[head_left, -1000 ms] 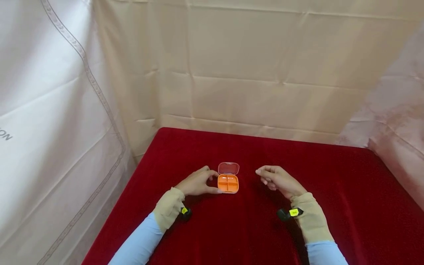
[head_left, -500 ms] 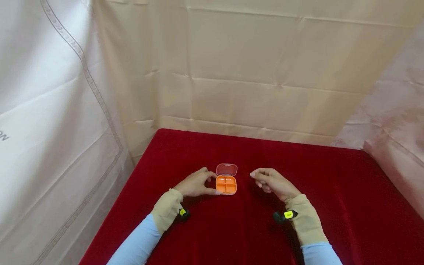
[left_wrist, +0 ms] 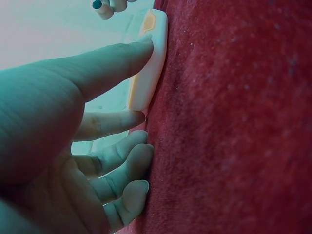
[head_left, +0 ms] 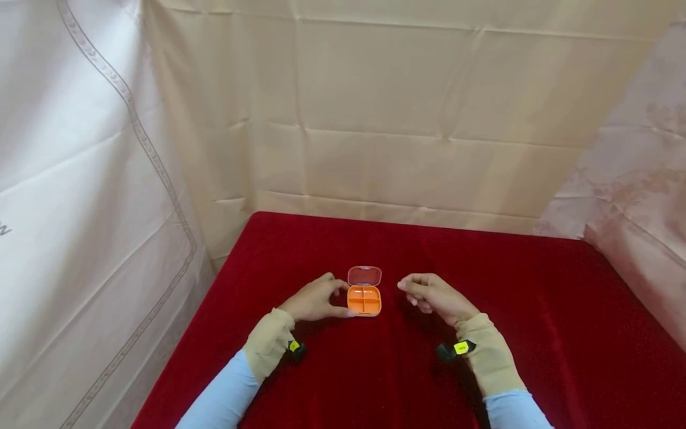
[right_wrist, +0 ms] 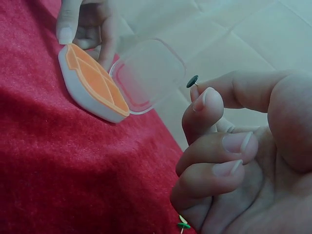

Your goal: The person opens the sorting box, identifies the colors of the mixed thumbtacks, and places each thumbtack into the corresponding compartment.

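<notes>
Pinches dark tack (right_wrist: 192, 82) with right hand (head_left: 436, 298), now nearer to orange box (head_left: 364, 300) than one second ago; grips box with left hand (head_left: 315, 301).

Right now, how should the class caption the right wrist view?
Right hand pinches a dark-headed tack; left hand touches an open orange box.

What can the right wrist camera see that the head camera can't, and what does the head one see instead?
Only the right wrist view clearly shows the dark-topped pin pinched in the right hand, and a small green bit near the bottom edge.

Only the head view shows the pale blue sleeves and yellow tags.

Both show the two hands, the orange box with its clear lid open, and the red cloth.
</notes>
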`<state>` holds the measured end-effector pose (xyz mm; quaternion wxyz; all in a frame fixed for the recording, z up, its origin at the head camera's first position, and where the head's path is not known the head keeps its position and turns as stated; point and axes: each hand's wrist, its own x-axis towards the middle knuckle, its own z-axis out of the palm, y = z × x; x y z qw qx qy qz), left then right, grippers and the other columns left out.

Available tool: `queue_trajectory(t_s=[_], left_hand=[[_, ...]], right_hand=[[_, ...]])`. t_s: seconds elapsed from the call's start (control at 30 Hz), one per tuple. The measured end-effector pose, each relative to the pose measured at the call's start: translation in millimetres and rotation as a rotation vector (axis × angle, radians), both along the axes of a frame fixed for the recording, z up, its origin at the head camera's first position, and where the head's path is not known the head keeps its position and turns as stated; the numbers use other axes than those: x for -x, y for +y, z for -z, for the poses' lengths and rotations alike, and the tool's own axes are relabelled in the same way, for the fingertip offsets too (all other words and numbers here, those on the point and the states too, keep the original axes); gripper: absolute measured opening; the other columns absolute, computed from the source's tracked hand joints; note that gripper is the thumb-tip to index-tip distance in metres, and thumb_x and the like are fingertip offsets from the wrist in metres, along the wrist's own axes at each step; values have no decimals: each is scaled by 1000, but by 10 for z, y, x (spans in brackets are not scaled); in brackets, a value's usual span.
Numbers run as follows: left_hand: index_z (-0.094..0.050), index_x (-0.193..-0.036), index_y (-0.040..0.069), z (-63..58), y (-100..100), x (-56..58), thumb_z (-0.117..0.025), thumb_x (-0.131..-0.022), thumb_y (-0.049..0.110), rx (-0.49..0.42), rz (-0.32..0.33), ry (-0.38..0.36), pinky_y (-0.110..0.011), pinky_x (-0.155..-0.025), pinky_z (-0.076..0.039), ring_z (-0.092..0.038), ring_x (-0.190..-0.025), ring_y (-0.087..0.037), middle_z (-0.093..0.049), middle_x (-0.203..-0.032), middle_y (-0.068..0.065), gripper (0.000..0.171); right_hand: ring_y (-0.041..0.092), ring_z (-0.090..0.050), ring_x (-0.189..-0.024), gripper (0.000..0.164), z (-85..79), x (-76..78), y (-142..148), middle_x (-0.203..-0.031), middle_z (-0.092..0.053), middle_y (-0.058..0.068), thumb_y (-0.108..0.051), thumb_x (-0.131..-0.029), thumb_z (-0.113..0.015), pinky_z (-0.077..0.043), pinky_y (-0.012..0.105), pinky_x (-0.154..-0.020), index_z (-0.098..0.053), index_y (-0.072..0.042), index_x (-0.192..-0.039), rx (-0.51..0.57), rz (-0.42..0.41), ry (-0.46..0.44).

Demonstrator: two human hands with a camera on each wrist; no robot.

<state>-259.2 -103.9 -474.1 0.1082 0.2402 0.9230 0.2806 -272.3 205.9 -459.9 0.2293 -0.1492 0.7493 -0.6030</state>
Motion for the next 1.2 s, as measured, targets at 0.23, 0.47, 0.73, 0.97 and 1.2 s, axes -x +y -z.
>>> queue_trajectory(t_s=[0.23, 0.47, 0.73, 0.97, 1.2], left_hand=[[-61, -129, 17, -11, 1, 2, -72, -82, 55, 8, 3, 0, -29, -75, -44, -52, -87, -14, -51, -102, 1, 61], [-61, -130, 17, -11, -14, -4, -72, -81, 55, 5, -2, -6, -29, -75, -44, -51, -87, -13, -51, -102, 1, 63], [-61, -130, 15, 18, -23, 1, -71, -80, 58, -11, 1, -1, -29, -74, -44, -52, -87, -14, -51, -102, 0, 66], [-61, -129, 17, 27, -15, 15, -71, -80, 58, 3, 2, 6, -28, -74, -44, -52, -87, -13, -51, -101, 2, 65], [-61, -129, 20, 39, -11, 27, -71, -82, 56, 15, -4, 0, -28, -74, -44, -52, -87, -12, -50, -102, 3, 61]], right_hand=[[7, -33, -51, 49, 39, -12, -25, -70, -46, 2, -29, -97, -61, -28, 22, -48, -51, 16, -115, 19, -3, -17], [7, -32, -51, 48, 25, -33, -91, -70, -46, 2, -28, -98, -59, -28, 22, -48, -51, 16, -116, 21, -24, -15], [7, -33, -50, 48, 17, -38, -135, -69, -46, 1, -28, -98, -59, -29, 22, -48, -51, 16, -116, 13, -33, -19], [7, -33, -50, 49, 17, -47, -157, -69, -47, 0, -26, -99, -59, -29, 21, -47, -50, 17, -118, 9, -34, -30], [7, -32, -50, 46, 17, -56, -179, -69, -47, 0, -25, -99, -57, -29, 21, -47, -50, 17, -117, -1, -37, -27]])
